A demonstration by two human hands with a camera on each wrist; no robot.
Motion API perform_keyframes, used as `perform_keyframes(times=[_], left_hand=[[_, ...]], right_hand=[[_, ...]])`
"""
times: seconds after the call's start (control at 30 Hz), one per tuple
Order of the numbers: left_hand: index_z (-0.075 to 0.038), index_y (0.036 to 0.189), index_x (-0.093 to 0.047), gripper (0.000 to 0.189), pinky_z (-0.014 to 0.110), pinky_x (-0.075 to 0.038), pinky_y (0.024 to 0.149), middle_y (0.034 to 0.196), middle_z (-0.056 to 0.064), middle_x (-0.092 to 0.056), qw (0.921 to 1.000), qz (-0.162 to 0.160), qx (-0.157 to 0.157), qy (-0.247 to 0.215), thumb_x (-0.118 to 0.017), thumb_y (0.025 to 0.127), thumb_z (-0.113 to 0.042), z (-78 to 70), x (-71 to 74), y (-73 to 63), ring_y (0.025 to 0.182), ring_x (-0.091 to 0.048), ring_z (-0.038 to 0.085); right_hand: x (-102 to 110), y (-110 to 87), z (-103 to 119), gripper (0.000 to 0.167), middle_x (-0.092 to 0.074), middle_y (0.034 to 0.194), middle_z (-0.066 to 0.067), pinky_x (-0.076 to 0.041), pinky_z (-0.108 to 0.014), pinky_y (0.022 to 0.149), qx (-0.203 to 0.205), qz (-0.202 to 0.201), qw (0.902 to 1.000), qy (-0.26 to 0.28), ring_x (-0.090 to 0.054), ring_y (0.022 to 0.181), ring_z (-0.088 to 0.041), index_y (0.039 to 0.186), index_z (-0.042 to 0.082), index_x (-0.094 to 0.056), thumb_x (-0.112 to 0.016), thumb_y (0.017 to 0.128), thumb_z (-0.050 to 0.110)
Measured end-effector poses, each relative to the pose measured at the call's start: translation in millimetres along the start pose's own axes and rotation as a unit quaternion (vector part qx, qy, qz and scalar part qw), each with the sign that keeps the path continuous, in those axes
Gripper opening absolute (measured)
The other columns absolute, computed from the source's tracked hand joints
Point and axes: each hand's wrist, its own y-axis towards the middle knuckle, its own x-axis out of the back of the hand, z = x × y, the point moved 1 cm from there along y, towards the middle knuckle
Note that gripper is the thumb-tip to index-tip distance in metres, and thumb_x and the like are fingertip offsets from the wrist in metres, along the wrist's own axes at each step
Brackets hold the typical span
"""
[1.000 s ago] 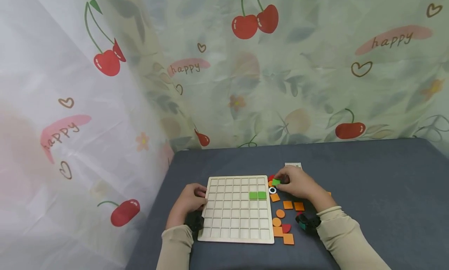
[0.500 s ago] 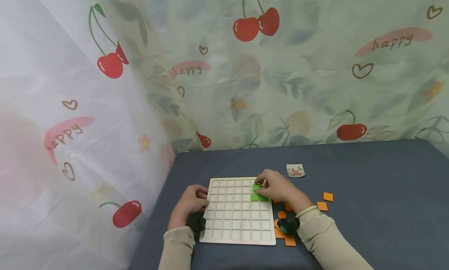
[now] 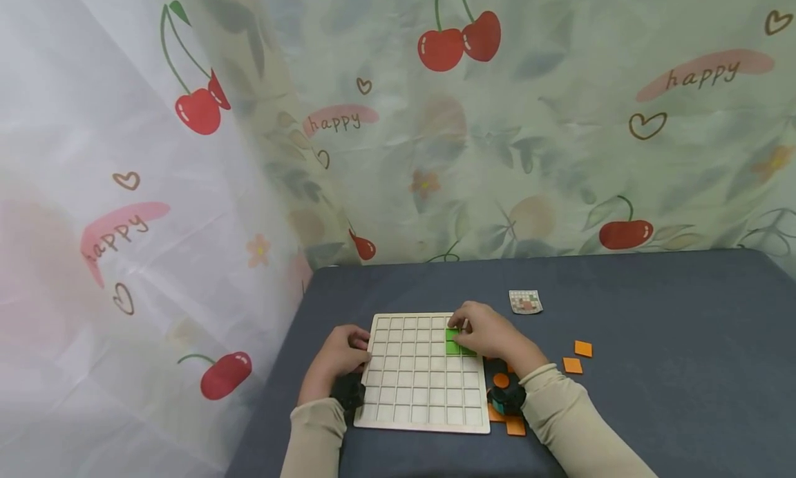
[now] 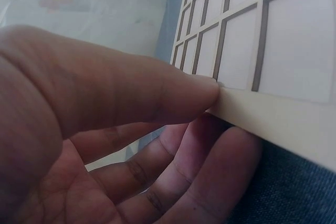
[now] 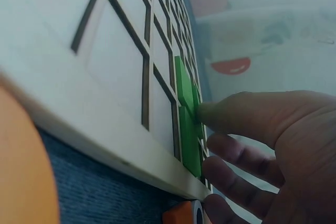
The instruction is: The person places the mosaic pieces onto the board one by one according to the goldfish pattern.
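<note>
A pale wooden grid board lies on the dark table. My left hand holds its left edge; in the left wrist view the thumb lies on the rim and the other fingers curl at its side. My right hand reaches over the board's upper right, thumb and fingertips at a green square tile in a cell. Just below it, two more green tiles sit side by side, the right one partly hidden by the hand. In the right wrist view, the thumb meets the rear green tile.
A small printed grid card lies beyond the board. Two orange square tiles are on the table at right. Under the right wrist are an orange disc and more orange squares. A patterned curtain hangs behind the table.
My right hand has carried the green tile from the pile right of the board leftward into the cell above the other green tiles. The left hand stays at the board's edge.
</note>
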Motion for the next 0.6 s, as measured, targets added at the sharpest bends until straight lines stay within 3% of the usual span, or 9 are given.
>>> perform_keyframes(times=[0.6], left_hand=[[0.005,0.126,-0.068,0.038,0.038,-0.063,0.068,0.103,0.017,-0.067,1.0000,0.003,-0.003,0.002,-0.074,0.089,0.005,1.3,0.4,1.0,0.081,-0.068,0.024]], right_hand=[[7.4,-2.9,-2.8,0.021,-0.067,0.113,-0.005,-0.056,-0.034,0.077,0.002,-0.009,0.9999,0.007,-0.062,0.091,-0.015,0.121,0.009,-0.077,-0.072,0.101,0.014]])
